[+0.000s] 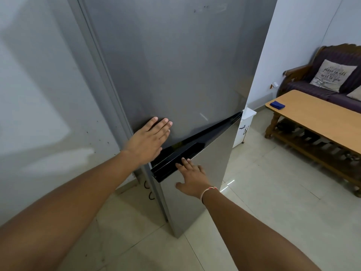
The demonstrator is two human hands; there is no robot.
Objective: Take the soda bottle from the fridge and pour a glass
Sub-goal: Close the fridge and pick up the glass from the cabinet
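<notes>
The left hand [149,138] is laid flat, fingers straight, on the lower corner of the fridge's upper door [175,65], so its grip is open and nothing is held. The right hand [192,178], at about five o'clock from the left, is spread over the top of the lower door [195,192], its fingertips [184,160] reaching the black handle strip [195,147] that divides the two doors; whether they are hooked into the recess cannot be told, and the grip reads as open. A thread bracelet [209,190] is worn on that wrist. Both doors appear closed, so the soda bottle is not in view and is presumably inside the fridge; no glass is seen either. A full bottle is likely to be fairly heavy, cold and perhaps slick with condensation, so it would best be taken around the body just below the shoulder, with the cap left untouched until it stands upright. Counted: one fridge with two doors, two hands, no bottle, no glass. At three o'clock from the fridge one wooden surface [316,122] is seen carrying one small blue object [277,105], and beyond it one sofa [332,90] with a printed cushion [332,75].
</notes>
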